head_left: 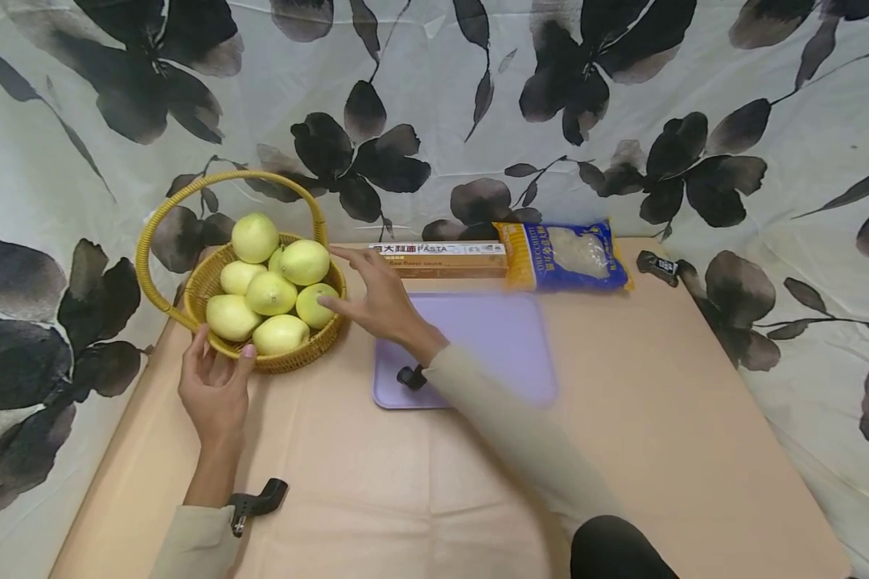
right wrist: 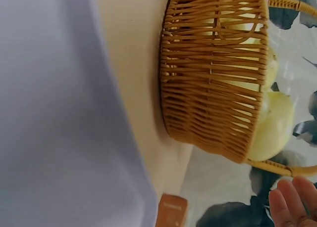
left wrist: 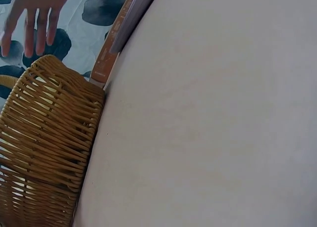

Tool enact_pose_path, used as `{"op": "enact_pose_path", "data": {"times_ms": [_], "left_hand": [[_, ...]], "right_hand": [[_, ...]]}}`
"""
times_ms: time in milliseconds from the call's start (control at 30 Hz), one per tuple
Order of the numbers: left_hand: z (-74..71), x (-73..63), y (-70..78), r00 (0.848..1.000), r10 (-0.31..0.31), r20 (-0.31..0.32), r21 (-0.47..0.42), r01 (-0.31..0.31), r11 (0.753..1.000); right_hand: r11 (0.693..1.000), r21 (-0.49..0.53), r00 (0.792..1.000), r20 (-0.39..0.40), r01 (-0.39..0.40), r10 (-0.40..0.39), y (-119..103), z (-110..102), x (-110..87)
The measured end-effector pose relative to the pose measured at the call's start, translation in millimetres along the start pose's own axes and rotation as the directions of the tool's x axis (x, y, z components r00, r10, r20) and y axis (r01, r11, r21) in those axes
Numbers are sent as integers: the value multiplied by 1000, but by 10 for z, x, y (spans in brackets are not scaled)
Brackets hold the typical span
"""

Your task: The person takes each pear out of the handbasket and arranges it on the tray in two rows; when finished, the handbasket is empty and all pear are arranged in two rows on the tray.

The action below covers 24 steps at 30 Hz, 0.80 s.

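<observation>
A yellow-brown wicker basket with a tall arched handle stands at the left of the table, heaped with several pale yellow-green, lemon-like fruits. My left hand is at the basket's front-left rim, thumb and fingers spread, fingertips right by the handle's base. On the other side, my right hand reaches to the right rim with its fingers extended and thumb apart. The left wrist view shows the woven wall and the right hand's straight fingers beyond it. In the right wrist view, fingers appear near the handle.
A lavender tray lies right of the basket, partly under the right forearm. Behind it are a brown pasta box and a blue-and-yellow pasta bag. A small black object sits at the back right edge. Floral cloth hangs behind.
</observation>
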<state>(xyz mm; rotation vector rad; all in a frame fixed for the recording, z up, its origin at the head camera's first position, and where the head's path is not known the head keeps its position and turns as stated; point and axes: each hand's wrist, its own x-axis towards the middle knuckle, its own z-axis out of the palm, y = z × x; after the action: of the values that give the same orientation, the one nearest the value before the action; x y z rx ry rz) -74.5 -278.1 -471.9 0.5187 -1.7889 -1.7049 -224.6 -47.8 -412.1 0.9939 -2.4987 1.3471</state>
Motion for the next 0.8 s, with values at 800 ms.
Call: {"op": "enact_pose_path", "data": {"times_ms": [800], "left_hand": [[24, 10, -35, 999, -53, -7, -89, 52, 995]], "right_hand": [[958, -211, 978, 35, -192, 204, -48, 487, 668]]}}
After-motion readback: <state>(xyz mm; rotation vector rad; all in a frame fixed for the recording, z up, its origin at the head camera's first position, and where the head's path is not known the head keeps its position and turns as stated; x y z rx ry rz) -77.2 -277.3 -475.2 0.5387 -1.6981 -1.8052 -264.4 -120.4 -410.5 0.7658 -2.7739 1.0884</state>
